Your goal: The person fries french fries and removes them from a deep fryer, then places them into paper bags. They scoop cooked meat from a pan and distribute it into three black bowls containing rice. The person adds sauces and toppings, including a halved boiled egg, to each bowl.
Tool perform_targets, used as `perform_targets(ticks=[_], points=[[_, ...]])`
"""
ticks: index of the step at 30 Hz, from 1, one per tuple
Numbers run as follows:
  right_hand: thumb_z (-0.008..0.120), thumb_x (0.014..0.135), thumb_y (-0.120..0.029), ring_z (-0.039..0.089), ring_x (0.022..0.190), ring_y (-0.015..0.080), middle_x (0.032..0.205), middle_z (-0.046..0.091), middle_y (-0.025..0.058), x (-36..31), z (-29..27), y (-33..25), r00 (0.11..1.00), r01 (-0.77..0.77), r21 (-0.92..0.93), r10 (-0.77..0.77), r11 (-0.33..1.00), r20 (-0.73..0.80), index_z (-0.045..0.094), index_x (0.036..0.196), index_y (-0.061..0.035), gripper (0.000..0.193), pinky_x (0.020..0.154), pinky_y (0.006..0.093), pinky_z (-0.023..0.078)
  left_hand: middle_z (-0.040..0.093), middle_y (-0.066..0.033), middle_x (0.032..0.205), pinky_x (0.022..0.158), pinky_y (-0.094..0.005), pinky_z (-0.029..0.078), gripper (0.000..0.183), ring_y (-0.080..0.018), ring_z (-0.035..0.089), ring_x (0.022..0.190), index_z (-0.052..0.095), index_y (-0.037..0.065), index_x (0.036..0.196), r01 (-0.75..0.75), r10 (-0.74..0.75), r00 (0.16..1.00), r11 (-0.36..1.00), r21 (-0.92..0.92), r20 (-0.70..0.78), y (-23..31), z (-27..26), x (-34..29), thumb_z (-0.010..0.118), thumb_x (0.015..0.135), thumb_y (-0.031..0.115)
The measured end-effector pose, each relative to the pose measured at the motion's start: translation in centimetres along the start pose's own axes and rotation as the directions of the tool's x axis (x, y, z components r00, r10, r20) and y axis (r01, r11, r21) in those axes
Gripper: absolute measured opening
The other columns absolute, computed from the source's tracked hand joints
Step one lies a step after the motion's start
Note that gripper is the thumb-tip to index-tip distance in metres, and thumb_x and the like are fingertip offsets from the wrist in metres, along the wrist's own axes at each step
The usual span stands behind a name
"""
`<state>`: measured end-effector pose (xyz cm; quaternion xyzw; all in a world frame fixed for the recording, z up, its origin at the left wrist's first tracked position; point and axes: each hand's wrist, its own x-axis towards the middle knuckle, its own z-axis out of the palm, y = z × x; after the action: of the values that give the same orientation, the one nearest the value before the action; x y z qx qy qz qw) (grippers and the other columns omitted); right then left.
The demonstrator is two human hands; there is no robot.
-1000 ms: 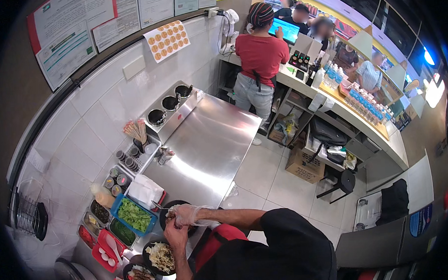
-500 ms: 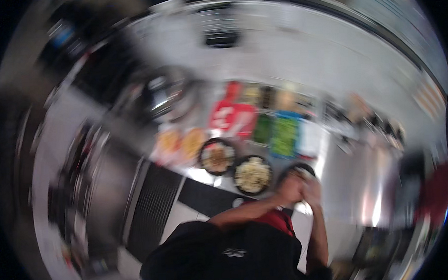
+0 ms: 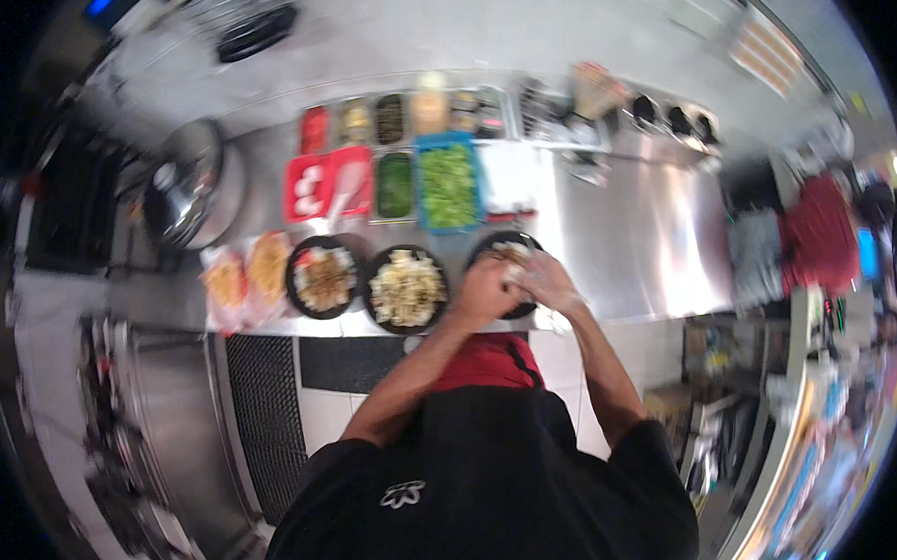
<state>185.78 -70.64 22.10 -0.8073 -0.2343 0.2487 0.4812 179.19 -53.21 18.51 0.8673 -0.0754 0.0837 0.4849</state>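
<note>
My left hand (image 3: 485, 292) and my right hand (image 3: 551, 282) meet over the near edge of a black bowl (image 3: 482, 246) at the counter's front. Both hands have their fingers drawn in close together around a small pale thing that blur keeps me from making out. Brownish and whitish food shows partly in the bowl; my hands cover the rest. Left of it stands a black bowl (image 3: 372, 293) heaped with pale chopped pieces. A further black bowl (image 3: 292, 277) holds brown and white food with a bit of red.
Two paper-lined portions of yellowish food (image 3: 268, 266) lie at the left, near a large steel pot (image 3: 226, 190). Behind the bowls stand a red tray (image 3: 305, 191), a blue tub of chopped greens (image 3: 448, 185) and several topping containers (image 3: 390, 119). Another person (image 3: 819, 234) stands far right.
The view has swung and levelled, so the counter appears shifted left and higher. Both hands remain together over the same bowl. The picture is sharper now.
</note>
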Motion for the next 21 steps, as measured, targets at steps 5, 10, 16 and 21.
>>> perform_targets(ticks=[5,10,16,21], points=[[0.073,0.087,-0.026,0.061,0.077,0.0284,0.083,0.06,0.0128,-0.3,-0.4,3.8,0.994,-0.089,-0.125,0.08,0.988,-0.076,0.051,0.089,-0.0049,0.031,0.074,0.0417,0.052,0.068,-0.0232,0.12,0.101,-0.044,0.053,0.044,-0.0397,0.066,0.11,0.068,-0.005,0.122,0.073,-0.066,0.982,0.997,-0.035,0.176,0.0,-2.0,0.6,0.073,0.083,0.013],[0.076,0.083,-0.021,0.061,0.082,0.0324,0.091,0.063,0.0162,-0.2,-1.0,3.6,0.998,-0.051,-0.201,0.04,0.978,-0.058,0.053,0.093,-0.0038,0.03,0.079,0.0432,0.052,0.068,-0.0212,0.122,0.104,-0.0449,0.05,0.043,-0.0399,0.064,0.114,0.067,-0.003,0.125,-0.018,0.018,0.974,1.0,-0.003,0.228,0.4,-2.7,1.3,0.072,0.083,0.009],[0.073,0.085,-0.017,0.065,0.096,0.0434,0.102,0.066,0.0243,-0.4,-1.4,1.0,0.999,0.033,-0.212,-0.033,0.977,0.005,0.061,0.113,-0.0011,0.035,0.085,0.0485,0.053,0.068,-0.0192,0.124,0.105,-0.0465,0.049,0.043,-0.0389,0.061,0.118,0.068,0.001,0.126,-0.129,0.101,0.96,0.988,0.091,0.26,-0.4,-2.4,1.2,0.069,0.083,0.002],[0.07,0.086,-0.015,0.065,0.098,0.0473,0.101,0.067,0.0273,-0.5,-1.6,-0.1,0.993,0.113,-0.235,-0.12,0.965,-0.013,0.063,0.118,-0.0003,0.036,0.086,0.05,0.053,0.066,-0.0181,0.127,0.106,-0.0471,0.049,0.044,-0.0382,0.06,0.12,0.067,0.001,0.127,-0.14,0.107,0.961,0.983,0.117,0.255,-0.5,-2.4,0.9,0.068,0.083,-0.001]])
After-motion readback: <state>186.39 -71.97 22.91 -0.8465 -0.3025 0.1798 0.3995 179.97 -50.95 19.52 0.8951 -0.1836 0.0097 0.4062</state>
